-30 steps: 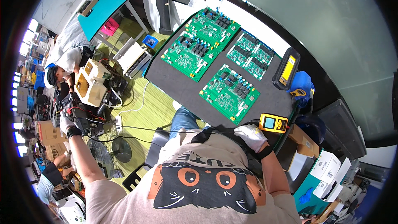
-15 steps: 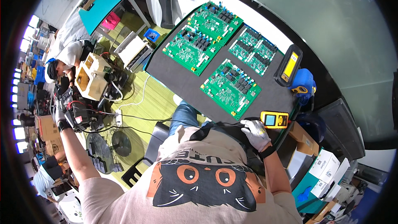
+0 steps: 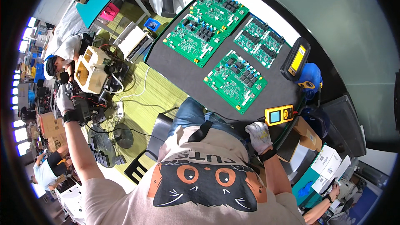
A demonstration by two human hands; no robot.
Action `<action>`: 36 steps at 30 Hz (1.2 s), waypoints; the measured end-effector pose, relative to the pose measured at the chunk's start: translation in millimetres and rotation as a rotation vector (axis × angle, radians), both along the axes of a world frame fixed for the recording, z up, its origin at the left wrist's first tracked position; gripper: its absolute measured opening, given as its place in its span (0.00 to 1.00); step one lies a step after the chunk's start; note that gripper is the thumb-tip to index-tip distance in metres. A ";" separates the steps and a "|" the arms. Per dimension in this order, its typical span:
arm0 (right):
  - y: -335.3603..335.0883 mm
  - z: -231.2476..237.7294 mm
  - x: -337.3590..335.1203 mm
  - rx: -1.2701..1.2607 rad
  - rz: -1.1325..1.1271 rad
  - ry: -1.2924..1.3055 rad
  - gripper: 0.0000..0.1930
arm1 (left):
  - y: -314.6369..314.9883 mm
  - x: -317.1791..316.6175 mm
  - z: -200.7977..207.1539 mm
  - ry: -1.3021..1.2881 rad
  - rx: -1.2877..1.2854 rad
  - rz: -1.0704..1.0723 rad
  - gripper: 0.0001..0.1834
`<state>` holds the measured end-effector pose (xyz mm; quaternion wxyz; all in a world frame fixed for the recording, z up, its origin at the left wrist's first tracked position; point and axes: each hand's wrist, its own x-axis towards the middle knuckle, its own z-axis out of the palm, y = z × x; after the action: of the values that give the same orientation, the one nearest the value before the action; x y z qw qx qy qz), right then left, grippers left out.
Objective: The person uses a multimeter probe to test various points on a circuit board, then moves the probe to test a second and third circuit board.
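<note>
My left hand point(image 3: 64, 98), in a pale glove, is stretched far out to the left, beside a cluster of black equipment point(image 3: 81, 107). Its fingers blend into the things behind, so their grip is unclear. Close to my body at the table's near edge, my gloved right hand point(image 3: 259, 136) has its fingers curled; anything inside them is hidden. Just beyond it lies a yellow handheld meter point(image 3: 279, 115) with a small screen. Farther in are a green circuit board point(image 3: 235, 81), a group of smaller boards point(image 3: 259, 42) and two large boards point(image 3: 193, 39) point(image 3: 220, 10).
The dark table point(image 3: 183, 75) also bears a black device with a yellow screen point(image 3: 296, 59) and a blue tool point(image 3: 309, 79). Cardboard point(image 3: 308, 135) and white boxes point(image 3: 326, 161) stand at right. Co-workers are at left; another person's hand point(image 3: 334, 192) shows at lower right. Cables cross the floor.
My left hand has risen a little beside the black equipment. My right hand has drawn back from the meter, its fingers more curled. Another person's arm has appeared at lower right. The view has shifted slightly.
</note>
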<state>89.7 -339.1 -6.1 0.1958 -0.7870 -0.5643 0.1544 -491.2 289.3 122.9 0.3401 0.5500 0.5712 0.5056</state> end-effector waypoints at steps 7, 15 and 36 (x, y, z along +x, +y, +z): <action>12.2 13.4 3.1 -0.070 -0.044 -0.015 0.04 | 15.7 60.1 -16.9 0.157 -0.061 -0.045 0.20; 34.9 42.0 1.0 -0.254 -0.103 -0.151 0.15 | 120.7 -38.6 -43.0 0.244 -0.184 0.197 0.21; 8.1 40.1 73.2 -0.484 -0.486 -0.153 0.41 | 199.2 -42.8 -63.6 0.235 -0.320 0.053 0.09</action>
<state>162.9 -331.0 34.0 -0.0082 -0.9312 -0.3207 0.1730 -534.0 488.6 59.3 0.3407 0.5289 0.6942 0.3497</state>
